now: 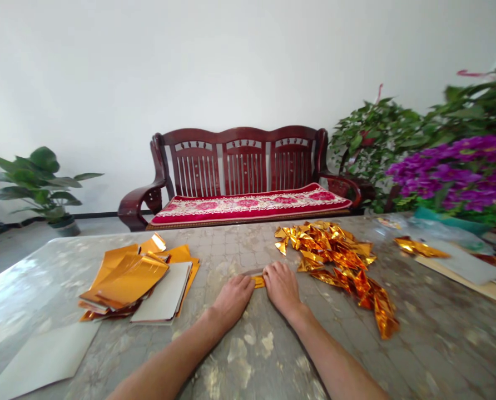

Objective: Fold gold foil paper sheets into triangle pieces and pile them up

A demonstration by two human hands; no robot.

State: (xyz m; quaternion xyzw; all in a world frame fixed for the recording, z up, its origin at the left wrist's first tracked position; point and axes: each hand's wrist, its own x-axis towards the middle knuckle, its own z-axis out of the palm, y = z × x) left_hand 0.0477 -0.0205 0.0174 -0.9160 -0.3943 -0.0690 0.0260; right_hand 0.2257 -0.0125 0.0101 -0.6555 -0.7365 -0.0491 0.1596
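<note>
Gold foil sheets (127, 280) are lying stacked at left; the left hand (231, 300) and right hand (281, 289) are pressing together on a foil strip (258, 282), apparently flattening it, beside a heap of folded foil pieces (340, 261).

Shiny gold across the folded foil pieces (335, 261), orange-gold on the foil sheets (131, 280). Crimson with a cream band of pink roses along the bench cushion (248, 204), dark reddish-brown on the slatted wooden bench (239, 158). Vivid magenta-purple on the flowers (452, 172). Mottled grey in a tiled grid over the table (440, 344).
</note>
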